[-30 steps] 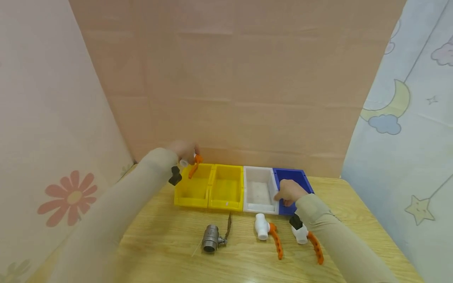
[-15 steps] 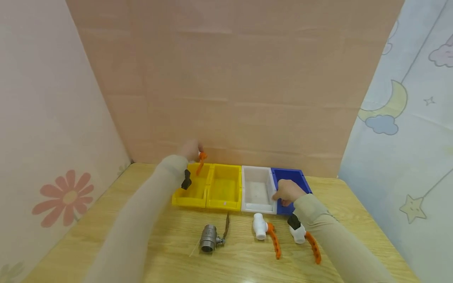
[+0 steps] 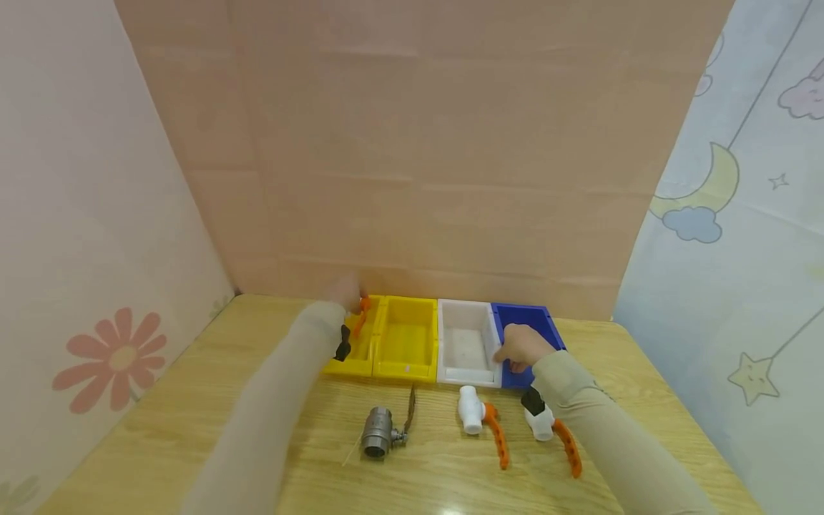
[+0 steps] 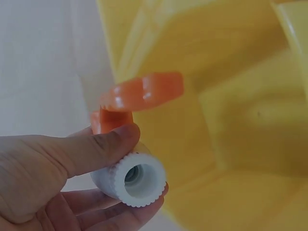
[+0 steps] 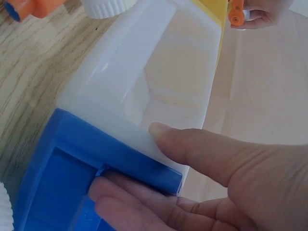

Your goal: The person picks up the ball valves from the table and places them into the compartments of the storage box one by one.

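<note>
My left hand is over the back of the leftmost yellow bin. It grips a white plastic ball valve between thumb and fingers, and the valve's orange lever points over the bin. At the other side, my right hand pinches the adjoining walls of the white bin and the blue bin. Its thumb lies on the white side, with the fingers inside the blue one.
A second yellow bin stands between the leftmost one and the white one. On the table in front lie a grey metal ball valve and two more white valves with orange levers, one left of the other.
My left hand has moved right, then lower over the leftmost yellow bin with the valve in its grip. My right hand keeps its place at the bin walls.
</note>
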Demonstrator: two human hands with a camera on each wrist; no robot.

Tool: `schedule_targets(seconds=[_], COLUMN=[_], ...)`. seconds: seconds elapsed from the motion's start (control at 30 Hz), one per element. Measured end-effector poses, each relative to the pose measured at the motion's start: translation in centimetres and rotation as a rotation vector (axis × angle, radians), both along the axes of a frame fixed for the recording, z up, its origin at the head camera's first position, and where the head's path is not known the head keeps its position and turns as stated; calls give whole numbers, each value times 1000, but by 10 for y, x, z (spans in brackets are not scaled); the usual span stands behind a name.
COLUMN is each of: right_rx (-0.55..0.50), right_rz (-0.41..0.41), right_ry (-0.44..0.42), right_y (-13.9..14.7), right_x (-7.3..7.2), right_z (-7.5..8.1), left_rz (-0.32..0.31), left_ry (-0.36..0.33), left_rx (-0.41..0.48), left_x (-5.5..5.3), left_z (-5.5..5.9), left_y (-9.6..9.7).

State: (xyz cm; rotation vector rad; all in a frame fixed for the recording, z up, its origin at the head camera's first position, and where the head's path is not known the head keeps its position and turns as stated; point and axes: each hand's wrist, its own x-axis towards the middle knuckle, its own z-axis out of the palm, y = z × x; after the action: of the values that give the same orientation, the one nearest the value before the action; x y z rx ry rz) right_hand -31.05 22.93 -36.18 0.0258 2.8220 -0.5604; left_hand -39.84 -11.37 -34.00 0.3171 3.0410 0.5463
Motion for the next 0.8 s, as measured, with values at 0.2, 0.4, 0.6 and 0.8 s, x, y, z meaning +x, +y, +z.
schedule_targets(seconds=[0.2,0.4,0.6,0.8], right_rx=[-5,-10,3,4], right_rz=[-8,-13,-9,-6], right_ry=[-1,10,16,17], right_y=[-1,1,1,1], right_x=[1,2,3,6], right_z=[-2,-5,-5,-3], left_rz=[33,61,10,1], left_ry=[47,21,1,-6], left_rx=[-26,-32,-72,-53], left_x=[3,-1,-3,-1], left_z=[-14,-33,-48,-56], left_y=[5,8,7,8])
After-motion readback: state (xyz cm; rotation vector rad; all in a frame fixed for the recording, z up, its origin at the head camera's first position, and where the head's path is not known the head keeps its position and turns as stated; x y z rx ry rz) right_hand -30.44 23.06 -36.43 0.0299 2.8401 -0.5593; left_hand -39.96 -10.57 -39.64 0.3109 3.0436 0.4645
